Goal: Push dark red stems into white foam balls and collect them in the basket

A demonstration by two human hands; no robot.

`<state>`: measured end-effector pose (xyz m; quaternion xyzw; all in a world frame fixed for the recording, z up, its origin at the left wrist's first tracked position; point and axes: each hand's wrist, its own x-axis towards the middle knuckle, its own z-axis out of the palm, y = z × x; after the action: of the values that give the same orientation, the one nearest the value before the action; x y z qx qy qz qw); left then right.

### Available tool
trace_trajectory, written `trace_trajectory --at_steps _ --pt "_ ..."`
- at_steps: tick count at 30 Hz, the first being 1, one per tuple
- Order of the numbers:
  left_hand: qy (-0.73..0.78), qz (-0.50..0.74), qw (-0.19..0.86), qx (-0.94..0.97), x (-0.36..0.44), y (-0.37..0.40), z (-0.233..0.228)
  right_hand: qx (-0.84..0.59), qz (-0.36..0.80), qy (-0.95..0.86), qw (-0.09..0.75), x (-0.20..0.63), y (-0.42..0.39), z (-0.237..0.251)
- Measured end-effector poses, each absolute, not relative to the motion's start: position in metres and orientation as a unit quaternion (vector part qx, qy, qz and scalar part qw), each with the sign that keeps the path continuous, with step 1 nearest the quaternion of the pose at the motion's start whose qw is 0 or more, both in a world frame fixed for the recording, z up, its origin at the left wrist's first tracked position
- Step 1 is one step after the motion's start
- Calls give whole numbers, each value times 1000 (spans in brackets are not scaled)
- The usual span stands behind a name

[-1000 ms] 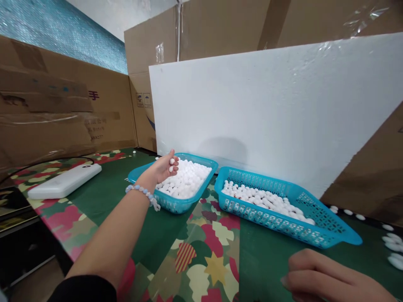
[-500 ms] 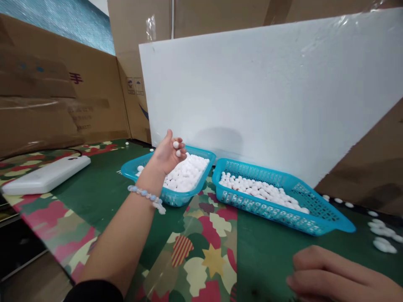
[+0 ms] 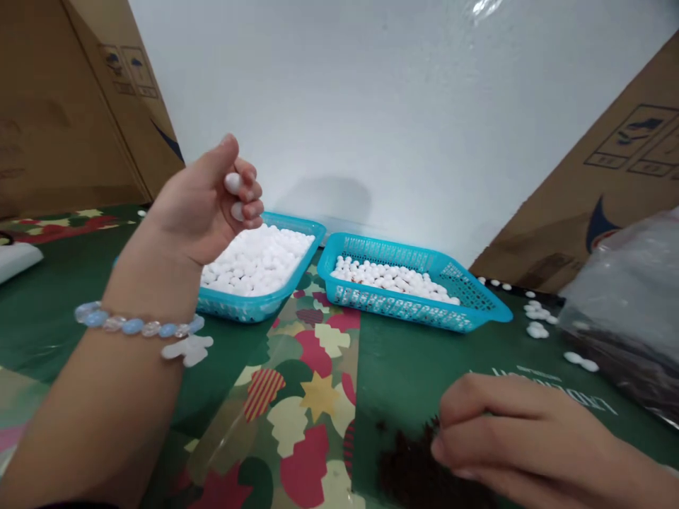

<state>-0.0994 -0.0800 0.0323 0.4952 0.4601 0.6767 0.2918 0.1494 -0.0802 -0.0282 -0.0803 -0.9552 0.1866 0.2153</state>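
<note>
My left hand [image 3: 204,194] is raised above the left blue basket [image 3: 249,305], palm up. Its fingers curl around small white balls [image 3: 233,183], and two of them show between the fingers. The basket below it is filled with similar white balls [image 3: 254,261]. At the lower right, my right hand [image 3: 509,431] has thumb and fingers pressed together at the edge of a heap of dark brown bits [image 3: 414,466]. Whatever those fingertips hold is hidden. To the right of the left basket, another blue basket [image 3: 403,307] contains more white balls.
White double-ball pieces [image 3: 581,362] lie scattered on the right of the green patterned table cover [image 3: 392,375]. Beside them is a clear plastic bag [image 3: 626,339] with dark contents. A white board [image 3: 339,106] and cardboard boxes [image 3: 594,162] stand behind. A white object [image 3: 18,260] sits at far left.
The view has tilted down and turned right, bringing the brown heap and plastic bag into sight. My left hand is nearer the camera, still holding the white balls. My right hand is at the heap.
</note>
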Motion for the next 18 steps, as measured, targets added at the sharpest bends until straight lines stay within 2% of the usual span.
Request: trace_trajectory --at_steps 9,18 --pt "494 631 292 521 -90 -80 32 -68 130 -963 224 151 -81 -26" --pt "527 604 297 519 -84 -76 29 -69 155 -955 242 151 -88 -23"
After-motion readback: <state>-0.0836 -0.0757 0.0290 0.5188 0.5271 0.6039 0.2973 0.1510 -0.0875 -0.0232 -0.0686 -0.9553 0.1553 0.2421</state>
